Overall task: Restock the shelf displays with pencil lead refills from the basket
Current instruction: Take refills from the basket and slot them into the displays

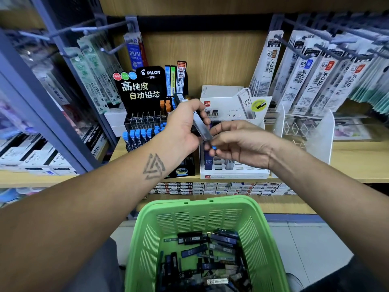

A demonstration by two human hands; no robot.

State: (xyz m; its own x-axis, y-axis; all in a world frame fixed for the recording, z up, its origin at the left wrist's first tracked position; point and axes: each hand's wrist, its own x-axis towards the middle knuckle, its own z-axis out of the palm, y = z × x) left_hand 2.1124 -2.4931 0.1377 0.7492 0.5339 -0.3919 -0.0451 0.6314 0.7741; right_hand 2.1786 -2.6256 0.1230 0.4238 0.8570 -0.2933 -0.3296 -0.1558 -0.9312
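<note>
We hold the refill case in left hand, long axis slanting toward the white display, while right-hand fingers pinch its lower end.

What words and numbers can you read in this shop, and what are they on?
"PILOT", "高纯度 自动铅芯": black display
"deli", "HB 0.5": white display box
"JF-0.5": hanging refill packs
"BRFV": blue hanging pack
Shelf-edge price tags and labels in the green basket: too blurred.

Long white-packaged pen refills hang from grey metal pegs at far right. A clear acrylic divider stand sits beneath them. White boxes lie stacked at left.
</note>
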